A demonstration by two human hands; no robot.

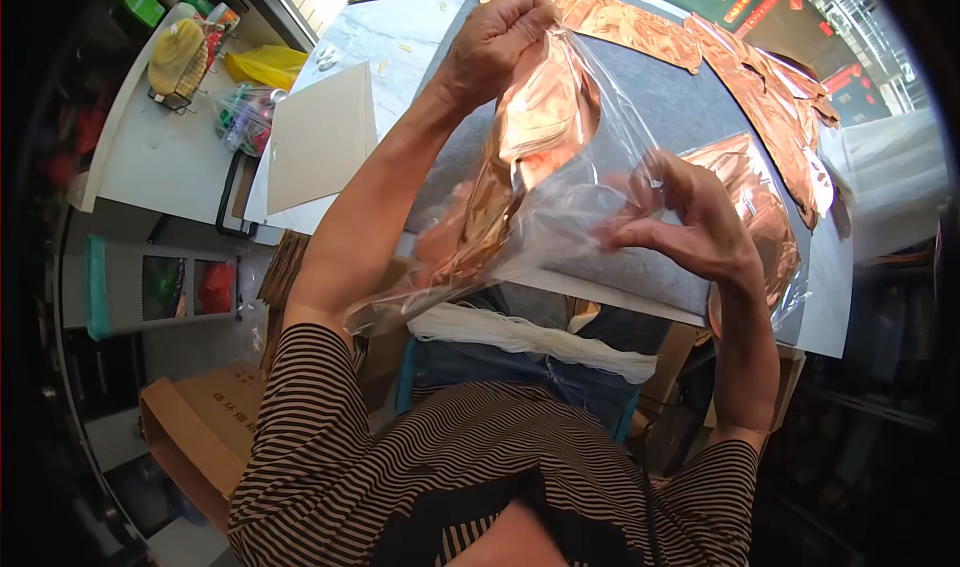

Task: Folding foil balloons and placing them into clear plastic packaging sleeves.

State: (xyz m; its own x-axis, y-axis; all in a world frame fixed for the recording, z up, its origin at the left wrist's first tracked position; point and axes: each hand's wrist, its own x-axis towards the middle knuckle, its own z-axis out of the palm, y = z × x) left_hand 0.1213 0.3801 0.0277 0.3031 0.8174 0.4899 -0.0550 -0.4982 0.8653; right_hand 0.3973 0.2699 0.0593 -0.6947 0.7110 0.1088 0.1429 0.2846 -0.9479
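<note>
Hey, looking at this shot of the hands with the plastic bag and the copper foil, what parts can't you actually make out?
Head view only:
- Right hand: fingertips blurred behind the clear plastic bag, so its grip is unclear.
- Copper foil piece: its lower end is hazy inside the bag.
- Left hand: palm side faces away.
- Wire basket: contents too small.
- Foil pieces on the table: cut off at the top edge.

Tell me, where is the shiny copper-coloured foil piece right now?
Head view, centre: the copper-coloured foil piece sits inside a clear plastic bag, gripped by the left hand, right hand alongside.
</note>
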